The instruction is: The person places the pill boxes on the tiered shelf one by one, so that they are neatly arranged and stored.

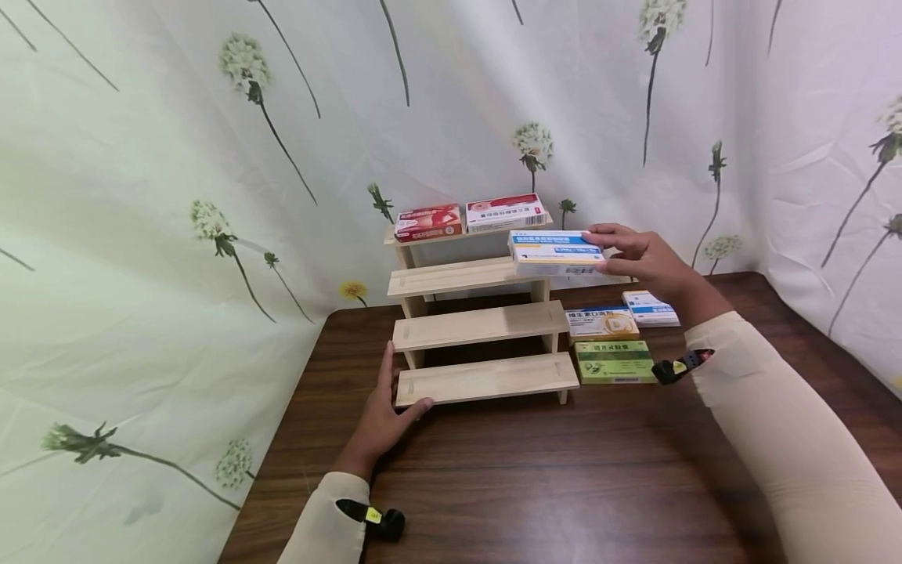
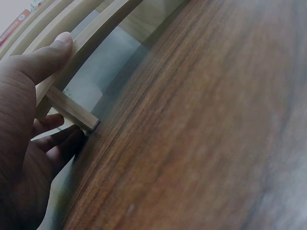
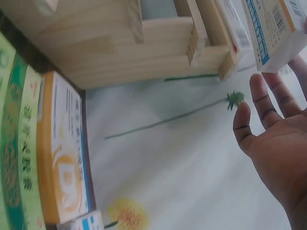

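Note:
A wooden step rack [image 1: 486, 379] with four tiers stands on the table. My left hand [image 1: 384, 421] holds its lower left end, the thumb [image 2: 60, 45] over the bottom tier's edge and the fingers around the side by the leg. My right hand [image 1: 651, 262] pinches a blue-and-white medicine box [image 1: 553, 252] at its right end; the box is over the right end of the second tier from the top. On the top tier lie a red medicine box [image 1: 428, 222] and a white-and-red medicine box [image 1: 504, 211], side by side.
Right of the rack lie a green medicine box [image 1: 615, 362], an orange-and-white medicine box [image 1: 601, 322] and another blue-and-white box [image 1: 650, 308]. A flower-printed cloth [image 1: 451, 133] hangs behind and beside the dark wood table [image 1: 507, 478].

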### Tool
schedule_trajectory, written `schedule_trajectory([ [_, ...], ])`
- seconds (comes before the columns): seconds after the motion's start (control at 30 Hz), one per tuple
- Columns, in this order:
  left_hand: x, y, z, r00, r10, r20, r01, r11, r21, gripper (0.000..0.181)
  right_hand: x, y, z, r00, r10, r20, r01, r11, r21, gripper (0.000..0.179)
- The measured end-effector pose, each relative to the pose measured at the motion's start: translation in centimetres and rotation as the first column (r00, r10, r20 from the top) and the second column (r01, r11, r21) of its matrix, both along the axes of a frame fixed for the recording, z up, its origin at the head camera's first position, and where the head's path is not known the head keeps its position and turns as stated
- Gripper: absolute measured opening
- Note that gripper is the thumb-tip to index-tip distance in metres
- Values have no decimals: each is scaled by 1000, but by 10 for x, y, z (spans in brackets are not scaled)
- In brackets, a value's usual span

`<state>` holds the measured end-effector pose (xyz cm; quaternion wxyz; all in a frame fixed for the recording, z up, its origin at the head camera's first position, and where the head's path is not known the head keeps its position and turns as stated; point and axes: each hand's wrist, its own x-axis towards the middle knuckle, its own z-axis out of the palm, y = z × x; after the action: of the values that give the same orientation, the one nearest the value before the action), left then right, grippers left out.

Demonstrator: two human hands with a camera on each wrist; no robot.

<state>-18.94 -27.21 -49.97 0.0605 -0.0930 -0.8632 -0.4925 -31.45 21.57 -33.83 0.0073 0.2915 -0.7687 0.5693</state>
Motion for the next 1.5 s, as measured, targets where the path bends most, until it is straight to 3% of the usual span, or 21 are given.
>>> schedule_trajectory([
  [0.23, 0, -1, 0, 1000, 2, -3, -2, 1000, 2, 125, -11, -28, 8, 998, 62, -28, -61, 998, 29, 50],
  [0.67, 0, 0, 0, 1000, 22, -5, -22, 999, -30, 125, -16, -69, 11, 996, 87, -3, -87, 996, 23, 52],
  [0.93, 0, 2, 1, 1000, 18, 13, -18, 1000, -13, 127, -17, -86, 18, 995, 100, -10, -99, 988, 115, 56],
  [1.13, 0, 1, 1, 1000, 16, 0, -16, 1000, -27, 125, -18, -103, 20, 989, 96, -110, -61, 958, 281, 55],
  [1.5, 0, 1, 0, 1000, 9, 15, -9, 1000, -24, 126, -15, -137, 16, 990, 111, -89, -81, 952, 294, 57],
])
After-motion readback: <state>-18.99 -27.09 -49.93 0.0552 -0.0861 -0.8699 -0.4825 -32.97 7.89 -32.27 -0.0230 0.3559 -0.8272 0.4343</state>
